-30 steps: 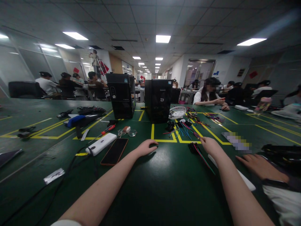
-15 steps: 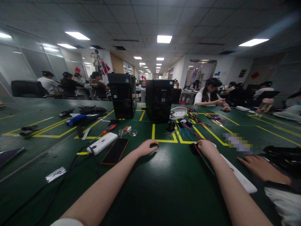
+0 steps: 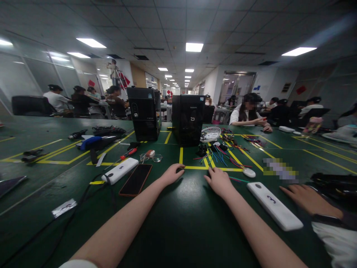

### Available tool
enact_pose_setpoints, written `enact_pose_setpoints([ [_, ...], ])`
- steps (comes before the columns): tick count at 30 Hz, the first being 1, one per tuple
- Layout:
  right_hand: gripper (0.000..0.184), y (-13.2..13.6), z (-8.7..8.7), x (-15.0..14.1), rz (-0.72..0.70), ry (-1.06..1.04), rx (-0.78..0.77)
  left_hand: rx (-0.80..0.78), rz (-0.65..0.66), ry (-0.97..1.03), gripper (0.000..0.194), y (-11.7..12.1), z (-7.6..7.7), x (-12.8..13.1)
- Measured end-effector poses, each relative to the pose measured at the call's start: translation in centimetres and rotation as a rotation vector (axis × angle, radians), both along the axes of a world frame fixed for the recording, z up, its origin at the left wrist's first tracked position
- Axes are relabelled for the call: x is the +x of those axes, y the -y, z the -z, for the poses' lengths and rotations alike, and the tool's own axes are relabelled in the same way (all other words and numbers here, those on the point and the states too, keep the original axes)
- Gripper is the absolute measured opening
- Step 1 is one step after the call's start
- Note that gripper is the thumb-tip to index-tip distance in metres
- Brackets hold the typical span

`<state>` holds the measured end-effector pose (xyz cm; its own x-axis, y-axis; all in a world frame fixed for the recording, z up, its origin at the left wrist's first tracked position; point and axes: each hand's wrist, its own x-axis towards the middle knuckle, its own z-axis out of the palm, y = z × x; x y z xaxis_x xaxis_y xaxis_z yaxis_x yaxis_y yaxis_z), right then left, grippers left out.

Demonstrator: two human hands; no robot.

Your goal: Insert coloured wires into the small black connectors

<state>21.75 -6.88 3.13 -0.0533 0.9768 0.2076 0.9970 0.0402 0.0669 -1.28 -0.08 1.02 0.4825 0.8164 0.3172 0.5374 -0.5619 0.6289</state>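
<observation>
My left hand (image 3: 171, 175) hovers over or rests on the green table, fingers loosely stretched and thumb apart, holding nothing visible. The phone (image 3: 136, 180) lies left of it. My right hand (image 3: 219, 181) is low at the yellow tape line, fingers curled down. Red and green wires (image 3: 238, 179) trail from under its right side; the black connector they belong to is hidden by the hand. Just beyond lies a loose pile of coloured wires with black connectors (image 3: 219, 152). A white oval object (image 3: 249, 172) and a white power bank marked 3 (image 3: 275, 206) are to the right.
Two black computer towers (image 3: 143, 115) (image 3: 187, 121) stand ahead. Beside them is a white basket (image 3: 211, 134). Left are another power bank (image 3: 119, 171), glasses (image 3: 157, 158), a red-handled screwdriver (image 3: 128, 153) and black cables. A neighbour's hand (image 3: 311, 201) rests at right; another person (image 3: 248, 111) sits opposite.
My right hand has moved left, away from the white oval object and power bank, and the red and green wires have shifted with it. My left hand has hardly moved.
</observation>
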Motion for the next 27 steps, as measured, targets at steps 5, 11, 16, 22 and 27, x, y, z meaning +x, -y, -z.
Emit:
enact_pose_setpoints([
  [5,0.051,0.3,1.6,-7.2,-0.214,-0.051,0.189,0.035,-0.132,0.034,0.029,-0.7,0.5,0.1],
  [11,0.054,-0.6,2.4,-11.3,-0.225,-0.157,0.222,0.028,-0.248,0.129,0.027,-1.4,0.9,-0.2],
  [16,0.056,-0.3,2.6,-12.5,-0.303,-0.182,0.232,-0.022,-0.275,0.179,0.028,-1.3,0.8,-0.3],
  [22,0.053,0.4,1.8,-11.1,-0.314,-0.15,0.335,0.028,-0.254,0.118,0.027,-1.3,0.9,-0.2],
  [27,0.034,0.2,1.4,-10.4,-0.317,-0.141,0.317,0.064,-0.241,-0.019,0.027,-1.3,0.9,-0.1],
])
